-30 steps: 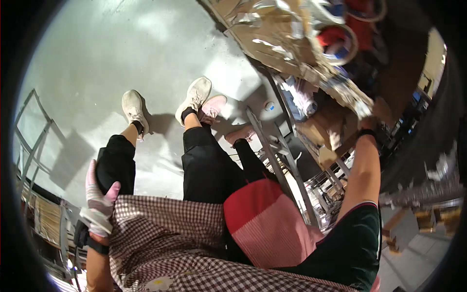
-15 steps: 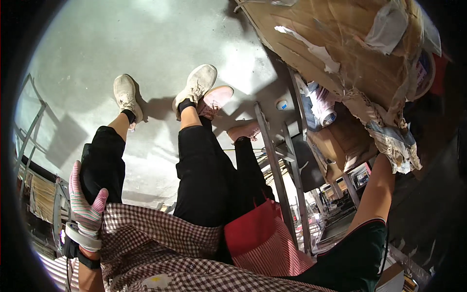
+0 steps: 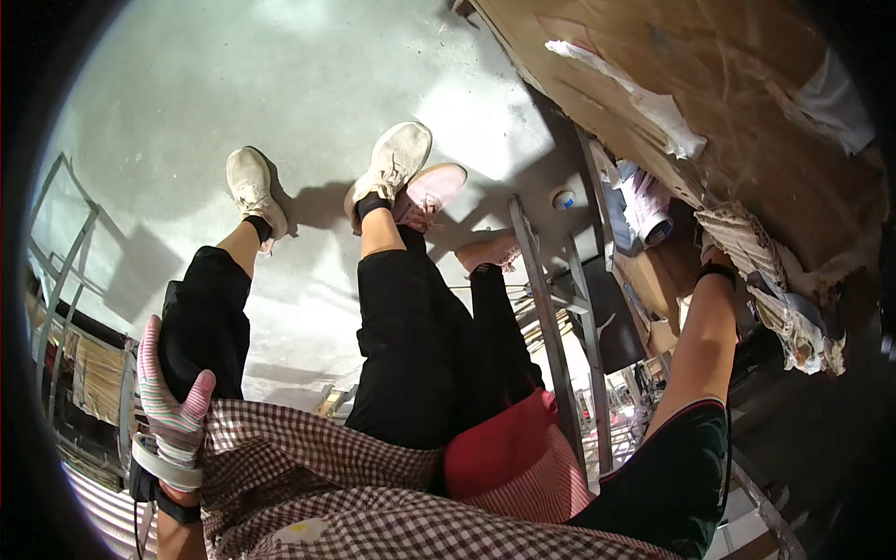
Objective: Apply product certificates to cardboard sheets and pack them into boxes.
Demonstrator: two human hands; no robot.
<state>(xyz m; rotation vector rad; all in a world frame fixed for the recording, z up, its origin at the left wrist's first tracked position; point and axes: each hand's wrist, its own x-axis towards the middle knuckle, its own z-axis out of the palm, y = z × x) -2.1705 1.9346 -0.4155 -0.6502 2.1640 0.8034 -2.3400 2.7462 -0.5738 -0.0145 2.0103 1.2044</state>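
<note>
Left hand (image 3: 173, 401) is spread wide, can't tell whether my right hand (image 3: 713, 254) grips anything behind the ragged cardboard (image 3: 728, 121) on my right, but yanking back could scrape my wrist (image 3: 717, 272) on its torn edge (image 3: 744, 235).

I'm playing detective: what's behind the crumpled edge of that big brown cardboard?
Part of the right hand is behind the cardboard. A bit shows by the black wrist strap, but the fingers are covered, so I can't tell what they touch.
</note>
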